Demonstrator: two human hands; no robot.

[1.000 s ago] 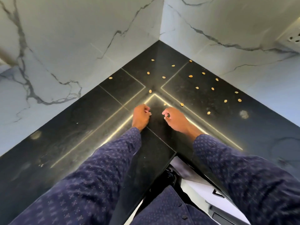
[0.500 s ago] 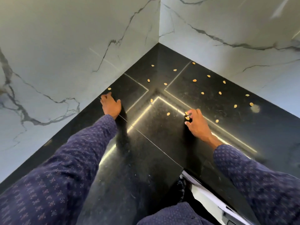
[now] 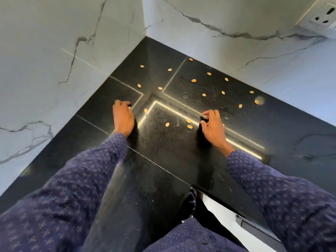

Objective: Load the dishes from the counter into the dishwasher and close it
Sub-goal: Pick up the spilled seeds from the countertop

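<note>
No dish and no dishwasher can be made out in the head view. I look down into the corner of a glossy black counter (image 3: 181, 160) strewn with several small tan seeds (image 3: 193, 80). My left hand (image 3: 123, 116) rests knuckles-up on the counter to the left, its fingers curled under; nothing shows in it. On the right, my right hand (image 3: 211, 125) is lowered to the counter with bent fingers, thumb and forefinger slightly apart. Two seeds (image 3: 189, 123) lie just left of its fingertips. Both palms are hidden.
White marble walls (image 3: 54, 70) close the corner on the left and at the back. A wall socket (image 3: 325, 17) sits at the top right. Below the counter's front edge at the bottom right is a white panel (image 3: 223, 206), partly hidden by my sleeve.
My hands were close together at the counter's middle a second ago and have spread apart. Since half a second ago the left hand has drawn back from the left wall; the right stays by the seeds.
</note>
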